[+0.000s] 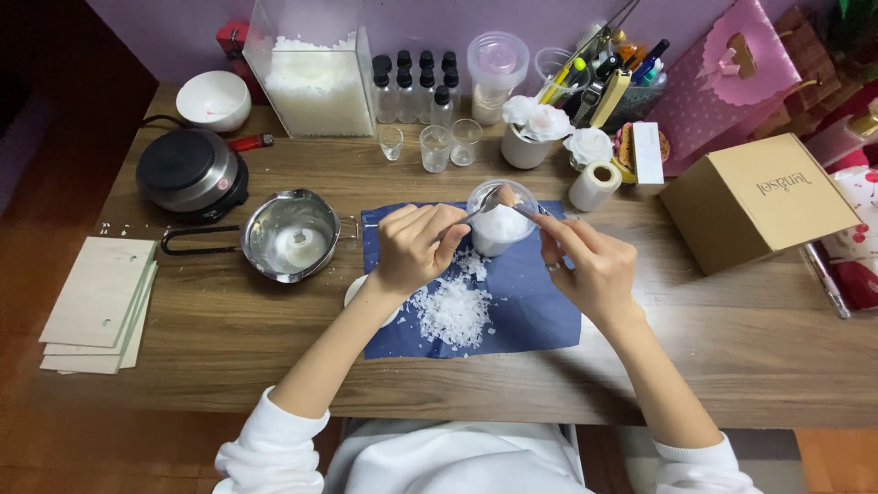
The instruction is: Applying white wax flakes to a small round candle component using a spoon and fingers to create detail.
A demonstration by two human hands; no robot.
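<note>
Left hand grips spoon; right hand pinches stick over cup; flakes near.

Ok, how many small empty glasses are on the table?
3, in a row behind the blue sheet: left glass, middle glass, right glass. More could be hidden behind clutter.

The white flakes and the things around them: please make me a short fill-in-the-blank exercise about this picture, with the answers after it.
1. The loose pile of white flakes lies on a sheet of ____ paper.
2. The left hand holds a ____ over the clear cup.
3. The small metal pan has a ____ handle.
4. The cardboard box stands on the ____ side of the table.

Answers: blue; spoon; black; right
</note>
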